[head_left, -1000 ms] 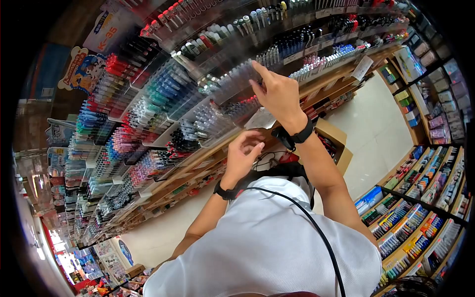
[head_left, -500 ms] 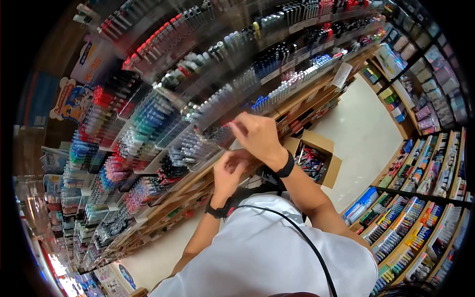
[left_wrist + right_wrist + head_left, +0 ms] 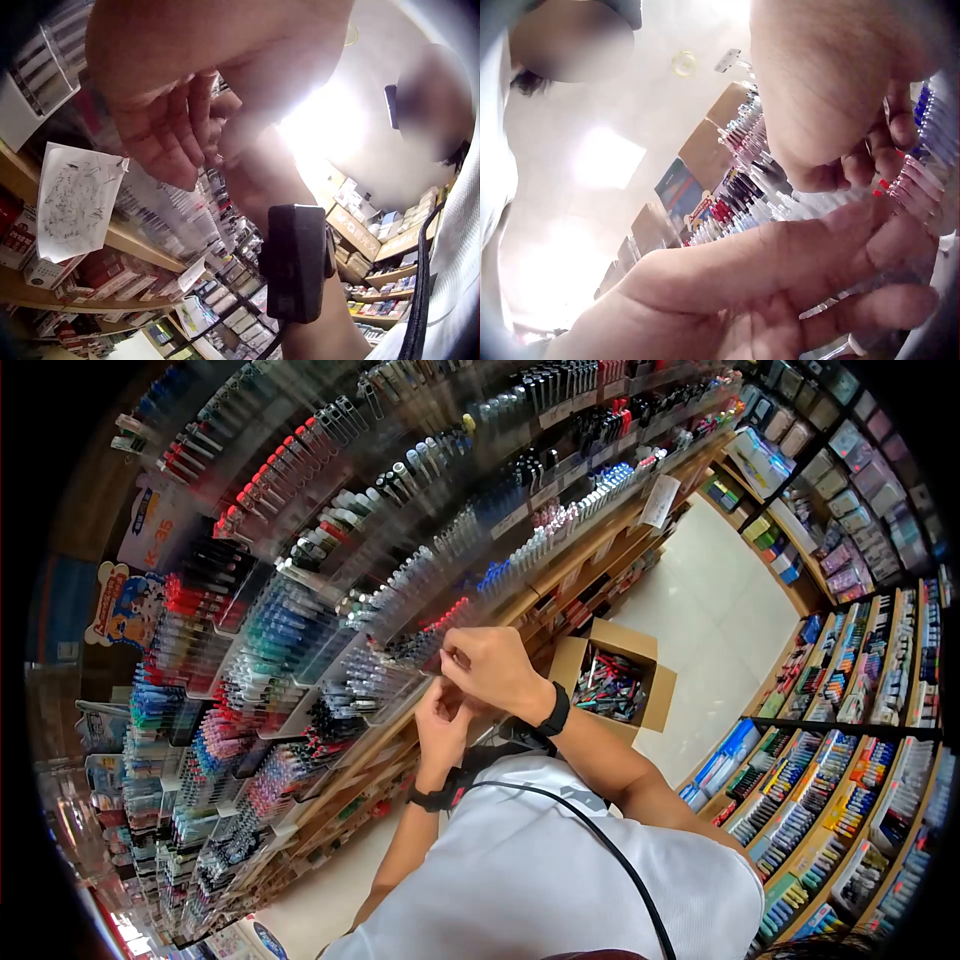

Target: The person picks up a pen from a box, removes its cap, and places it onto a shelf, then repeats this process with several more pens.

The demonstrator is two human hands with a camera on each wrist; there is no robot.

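Both bare hands come together in front of a wall display of pens. The right hand (image 3: 490,668) lies above and slightly right of the left, its fingers loosely bent. In the right wrist view, the left hand (image 3: 727,277) has its thumb and fingers extended just below the right hand (image 3: 832,97). Relaxed, gently bent fingers also show on the left hand (image 3: 442,730) in the head view. Nothing shows in either hand. Nearest the hands is a row of red-capped pens (image 3: 445,615), beside blue-capped pens (image 3: 492,575) in a clear rack.
Below and right, an open cardboard box (image 3: 660,695) on the floor is heaped with pens. Tiered marker shelves (image 3: 840,800) stand to the right. Scribbled paper (image 3: 79,202) hangs at the wooden shelf edge. A black cable (image 3: 610,850) runs over the white shirt.
The right hand, whose index finger pointed at the pen rack, has drawn down and left to the left hand, its fingers now bent. The view has shifted, showing more of the cardboard box.
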